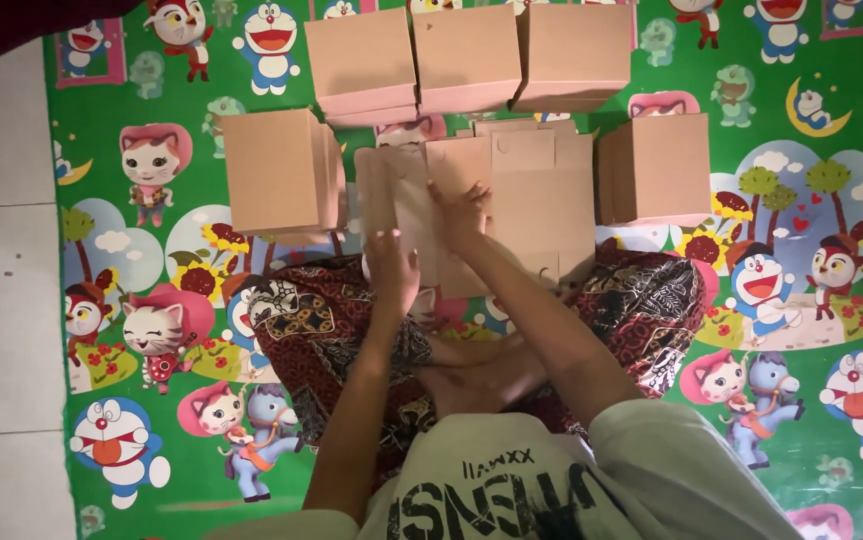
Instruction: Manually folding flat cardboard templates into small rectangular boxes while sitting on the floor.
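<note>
The left hand [392,268] lay flat on the flat card [512,200] in the middle of the frame, fingers spread and not clenched, pressing down on its lower left part. The right hand [460,212] sat just beside it, a little higher, with fingers bent on a flap, as if to pinch or fold it; I could not tell if it really gripped the edge. Pressing with one hand likely kept the card from sliding while the other worked the flap.

The card rested partly on the person's lap, over a dark patterned cloth [642,300], and partly on the mat [832,100], so it was close and easy to reach.

Finished boxes stood around it. One box [277,170] stood to the left of the card, and another box [657,168] to the right. Three more boxes [467,55] sat in a row at the top of the frame, touching side by side, likely set there to stay out of the way.

The bright green cartoon mat covered the floor. White tiles [2,300] showed at the left edge.
</note>
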